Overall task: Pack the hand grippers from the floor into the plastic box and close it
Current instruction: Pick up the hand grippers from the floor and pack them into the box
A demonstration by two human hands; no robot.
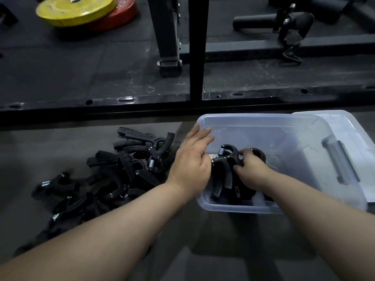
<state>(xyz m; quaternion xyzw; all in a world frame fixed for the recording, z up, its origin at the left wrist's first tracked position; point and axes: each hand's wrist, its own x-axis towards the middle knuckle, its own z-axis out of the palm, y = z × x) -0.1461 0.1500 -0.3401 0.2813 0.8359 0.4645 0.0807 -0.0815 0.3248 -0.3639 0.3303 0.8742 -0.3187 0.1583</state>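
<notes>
Head view: the right hand [250,171] held a pinching grip on a hand gripper [225,159] inside the plastic box [263,122], the gripper lying just left of its fingers. The left hand [190,165], fingers spread, was over the box's left rim. A pile of grippers [113,173] lay on the floor [203,250] alongside.

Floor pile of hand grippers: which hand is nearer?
Left. The left hand is beside the pile at the box rim; the right hand is farther, inside the box.

The left hand [190,165] covers the left rim of the plastic box [263,117], and its forearm buries the near end of the floor pile [121,165]. On the right hand [251,170], fingertips vanish among the packed grippers [224,159]; the lid [354,134] runs off the right edge.
</notes>
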